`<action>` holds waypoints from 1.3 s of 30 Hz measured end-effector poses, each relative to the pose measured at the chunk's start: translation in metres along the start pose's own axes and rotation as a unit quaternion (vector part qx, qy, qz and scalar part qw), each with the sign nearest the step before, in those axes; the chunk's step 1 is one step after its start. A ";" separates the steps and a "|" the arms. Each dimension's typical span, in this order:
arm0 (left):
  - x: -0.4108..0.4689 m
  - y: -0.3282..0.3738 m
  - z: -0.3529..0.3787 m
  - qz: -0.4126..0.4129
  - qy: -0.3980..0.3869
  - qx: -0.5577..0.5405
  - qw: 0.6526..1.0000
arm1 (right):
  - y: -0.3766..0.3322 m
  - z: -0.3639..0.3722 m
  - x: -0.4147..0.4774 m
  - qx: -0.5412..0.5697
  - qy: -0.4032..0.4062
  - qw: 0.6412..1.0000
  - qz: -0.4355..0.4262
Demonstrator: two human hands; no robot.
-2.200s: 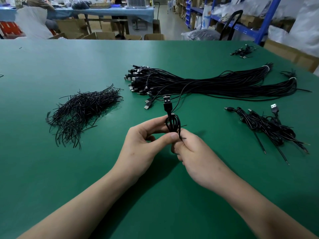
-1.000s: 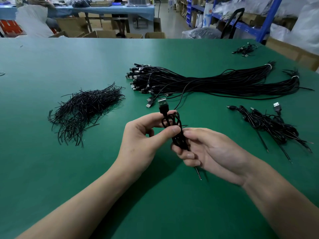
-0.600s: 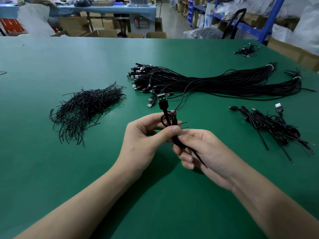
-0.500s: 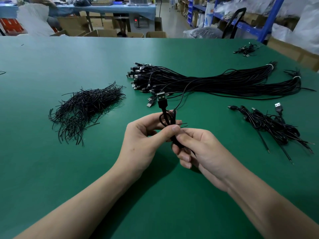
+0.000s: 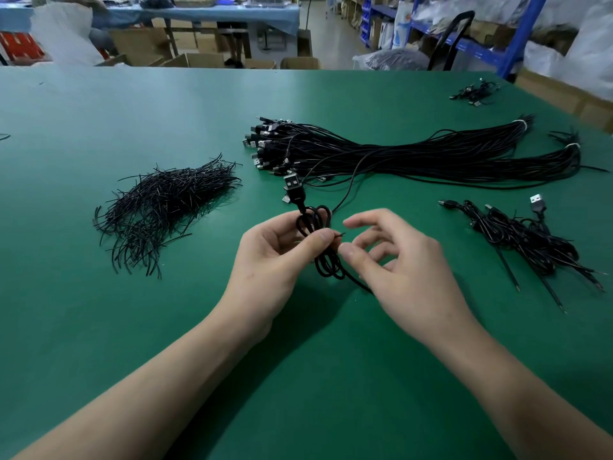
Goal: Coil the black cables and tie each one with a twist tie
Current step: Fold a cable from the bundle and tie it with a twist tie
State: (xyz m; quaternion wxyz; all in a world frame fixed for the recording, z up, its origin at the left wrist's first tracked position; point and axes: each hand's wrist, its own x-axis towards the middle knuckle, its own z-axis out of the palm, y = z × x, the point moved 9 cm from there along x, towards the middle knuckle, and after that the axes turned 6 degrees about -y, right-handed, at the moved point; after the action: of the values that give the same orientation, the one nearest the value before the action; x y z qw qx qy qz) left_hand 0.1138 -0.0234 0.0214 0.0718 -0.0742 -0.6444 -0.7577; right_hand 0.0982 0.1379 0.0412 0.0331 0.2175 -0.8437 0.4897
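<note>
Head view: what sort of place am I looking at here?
Likely a warehouse or packing workshop: blue shelving, cardboard boxes on the floor, and a green worktable heaped with cables and twist ties.

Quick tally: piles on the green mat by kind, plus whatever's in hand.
Twist-tie pile: 1
Uncoiled cable heap: 1
Coiled cable piles: 2, near pile and far pile (small, hard to confirm)
Held cable, pinched by left hand: 1
Total: 5

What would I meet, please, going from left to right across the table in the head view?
The pile of twist ties → left hand holding the coiled cable → right hand → heap of tied cables.
</note>
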 end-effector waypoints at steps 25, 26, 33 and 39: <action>-0.004 0.004 0.010 -0.017 -0.041 -0.007 0.999 | -0.014 -0.005 0.004 -0.073 -0.002 0.995 -0.074; -0.004 0.004 0.011 -0.014 -0.046 -0.002 0.999 | -0.012 -0.005 0.005 -0.058 -0.009 0.996 -0.064; -0.004 0.008 0.013 -0.007 -0.070 -0.002 0.998 | -0.011 -0.007 0.005 -0.003 -0.033 0.999 -0.036; -0.003 0.005 0.010 -0.014 -0.046 -0.027 0.998 | 0.003 0.010 0.005 0.078 -0.090 0.993 0.000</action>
State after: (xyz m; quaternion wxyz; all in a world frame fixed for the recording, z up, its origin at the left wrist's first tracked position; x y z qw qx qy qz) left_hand 0.1180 -0.0142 0.0270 0.0299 -0.1017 -0.6270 -0.7718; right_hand 0.0937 0.1291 0.0349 -0.0604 0.2624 -0.8026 0.5323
